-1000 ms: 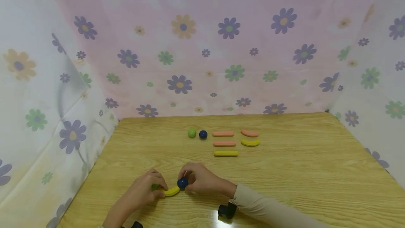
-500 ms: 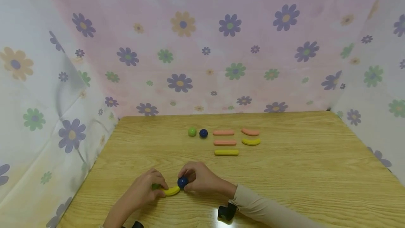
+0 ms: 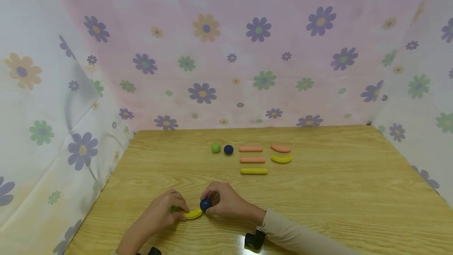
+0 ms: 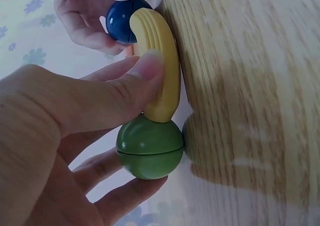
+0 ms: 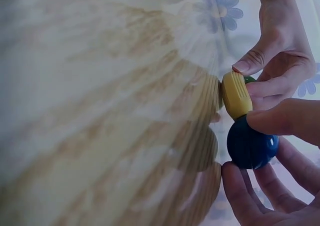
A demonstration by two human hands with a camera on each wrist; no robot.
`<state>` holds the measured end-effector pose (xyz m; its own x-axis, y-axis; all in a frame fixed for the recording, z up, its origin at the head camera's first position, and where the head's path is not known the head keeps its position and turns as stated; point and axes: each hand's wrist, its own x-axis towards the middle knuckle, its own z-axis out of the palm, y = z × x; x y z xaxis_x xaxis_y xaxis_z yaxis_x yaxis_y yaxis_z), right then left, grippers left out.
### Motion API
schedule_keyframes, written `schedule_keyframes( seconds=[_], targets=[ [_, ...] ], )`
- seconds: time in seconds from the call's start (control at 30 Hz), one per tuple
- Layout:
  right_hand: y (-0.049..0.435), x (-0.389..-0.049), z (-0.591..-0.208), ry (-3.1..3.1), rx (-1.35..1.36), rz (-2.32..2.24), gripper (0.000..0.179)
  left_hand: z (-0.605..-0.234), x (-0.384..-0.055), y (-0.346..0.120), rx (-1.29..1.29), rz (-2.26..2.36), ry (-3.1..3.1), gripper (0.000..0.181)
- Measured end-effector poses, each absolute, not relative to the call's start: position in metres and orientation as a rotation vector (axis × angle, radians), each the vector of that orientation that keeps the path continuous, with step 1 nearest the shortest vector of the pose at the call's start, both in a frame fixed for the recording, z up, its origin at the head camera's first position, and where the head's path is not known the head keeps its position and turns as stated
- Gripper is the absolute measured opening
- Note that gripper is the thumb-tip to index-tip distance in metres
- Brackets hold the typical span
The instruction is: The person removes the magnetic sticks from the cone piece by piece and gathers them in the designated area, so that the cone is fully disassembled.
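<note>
A curved yellow piece with ridges [image 4: 167,76] joins a green ball [image 4: 150,148] at one end and meets a dark blue ball [image 5: 250,143] at the other. My left hand [image 3: 163,211] pinches the yellow piece, its thumb across the ridged side and its other fingers by the green ball. With thumb and fingertips, my right hand [image 3: 226,202] grips the blue ball against the yellow piece's tip. All of this sits low over the wooden table. In the head view the left fingers mostly cover the green ball.
Farther back on the table [image 3: 336,176] lie another green ball [image 3: 216,147], another blue ball [image 3: 228,150], two straight pink sticks [image 3: 252,160], a straight yellow stick [image 3: 254,171], a curved pink piece [image 3: 281,148] and a curved yellow piece [image 3: 281,159]. Flowered cloth [image 3: 240,42] walls the back and sides.
Both hands keep their grips, with the blue ball held at the yellow piece's end throughout. The head view shifts only slightly.
</note>
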<state>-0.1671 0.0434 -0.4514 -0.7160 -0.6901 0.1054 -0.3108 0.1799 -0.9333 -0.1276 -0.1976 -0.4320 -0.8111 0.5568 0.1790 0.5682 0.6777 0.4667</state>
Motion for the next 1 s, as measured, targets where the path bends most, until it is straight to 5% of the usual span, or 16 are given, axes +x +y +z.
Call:
schedule_keyframes(
  seconds=[1.0],
  targets=[
    [0.085,-0.209,-0.445,2.35,-0.901,-1.595,0.027,-0.432,-0.124,-0.2,-0.871,-0.766,-2.901,0.017]
  ],
)
